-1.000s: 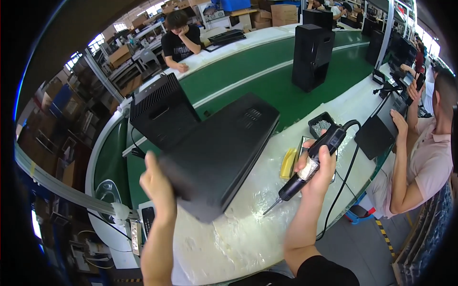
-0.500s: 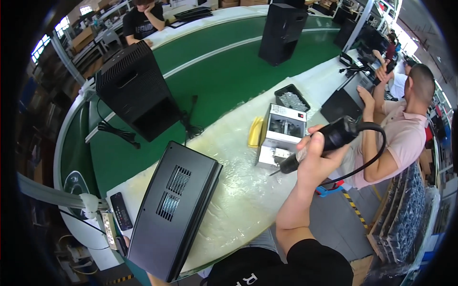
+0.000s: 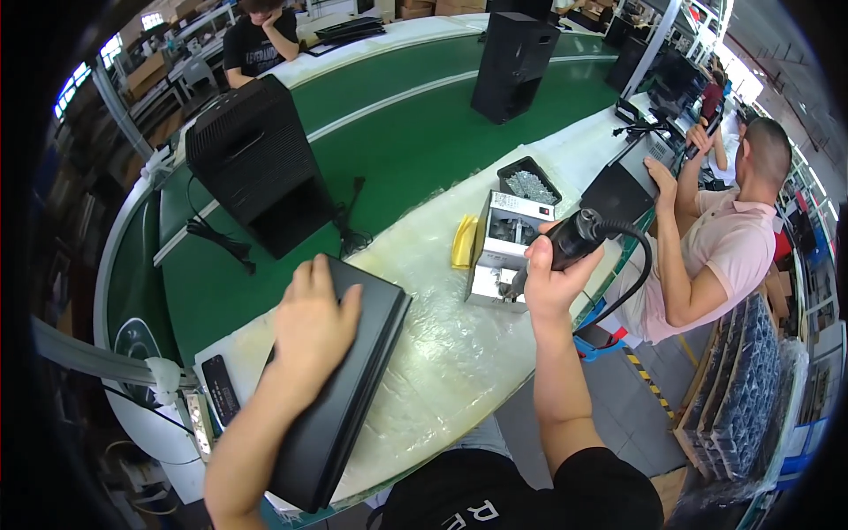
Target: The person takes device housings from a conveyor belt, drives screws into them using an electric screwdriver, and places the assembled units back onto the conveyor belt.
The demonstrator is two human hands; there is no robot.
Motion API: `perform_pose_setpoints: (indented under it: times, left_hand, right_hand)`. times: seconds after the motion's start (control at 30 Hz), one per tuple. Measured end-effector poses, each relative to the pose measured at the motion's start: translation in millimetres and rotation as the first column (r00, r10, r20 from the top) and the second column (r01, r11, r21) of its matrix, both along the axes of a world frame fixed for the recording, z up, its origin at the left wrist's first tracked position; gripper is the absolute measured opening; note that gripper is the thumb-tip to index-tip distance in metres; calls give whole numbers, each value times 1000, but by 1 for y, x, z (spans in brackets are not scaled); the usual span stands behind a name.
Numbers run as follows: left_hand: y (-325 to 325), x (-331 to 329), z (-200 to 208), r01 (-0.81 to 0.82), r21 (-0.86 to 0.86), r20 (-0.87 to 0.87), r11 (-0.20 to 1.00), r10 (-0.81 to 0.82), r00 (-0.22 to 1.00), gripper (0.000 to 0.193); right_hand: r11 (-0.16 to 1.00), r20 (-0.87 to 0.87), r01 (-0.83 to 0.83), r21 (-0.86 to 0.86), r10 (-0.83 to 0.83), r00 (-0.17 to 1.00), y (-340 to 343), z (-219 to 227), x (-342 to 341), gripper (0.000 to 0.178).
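Note:
My left hand (image 3: 314, 322) lies with fingers stretched and thumb apart on a black metal housing (image 3: 353, 389). The housing lies slantwise on the bench, and my forearm covers much of its top. My right hand (image 3: 565, 274) is wrapped round a black electric screwdriver (image 3: 576, 237) with a thick cable. Its lower end reaches down to the front of a small screw feeder (image 3: 488, 284); the bit's tip cannot be made out there. Behind the feeder stands a black tray of silvery screws (image 3: 530, 185). A yellow folded piece (image 3: 463, 242) lies at the feeder's left.
A black phone-like device (image 3: 219, 389) lies left of the housing. Tall black cabinets (image 3: 256, 168) with loose cables stand on the green conveyor (image 3: 397, 159). At the right, a co-worker in a pink shirt (image 3: 724, 256) handles a tool and dark panels. Plastic film covers the bench (image 3: 450, 362).
My left hand has come from beneath the housing's left side onto its top. My right hand has lowered the screwdriver to the left, to the screw feeder's front. The vents are now hidden.

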State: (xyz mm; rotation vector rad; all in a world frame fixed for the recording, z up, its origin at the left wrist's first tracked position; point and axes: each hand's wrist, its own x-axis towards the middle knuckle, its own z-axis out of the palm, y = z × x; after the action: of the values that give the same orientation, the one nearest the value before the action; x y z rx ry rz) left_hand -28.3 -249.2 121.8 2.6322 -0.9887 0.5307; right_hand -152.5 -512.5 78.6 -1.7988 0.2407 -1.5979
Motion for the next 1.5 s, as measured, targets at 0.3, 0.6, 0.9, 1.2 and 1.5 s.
perform_pose_setpoints:
  times: [0.3, 0.6, 0.9, 1.2, 1.5]
  left_hand:
    - [-11, -3, -11, 174, -199, 1, 964, -178, 984, 50]
    - [-2, 5, -5, -4, -326, -296, 945, -98, 950, 50]
    - [-5, 7, -11, 12, -359, -338, 933, -143, 930, 48]
    - [-5, 5, -2, -38, -414, -381, 910, -136, 914, 35]
    - [-6, 5, -4, -26, -353, -356, 935, -109, 928, 35]
  right_hand:
    - [949, 157, -303, 87, 287, 945, 60, 106, 6, 49]
    - [778, 309, -628, 16, 594, 743, 125, 156, 117, 36]
    - [782, 184, -623, -15, 614, 767, 143, 130, 152, 32]
    - [857, 195, -466, -219, 506, 840, 149, 129, 162, 69]
    - [822, 164, -541, -178, 567, 807, 148, 128, 164, 66]
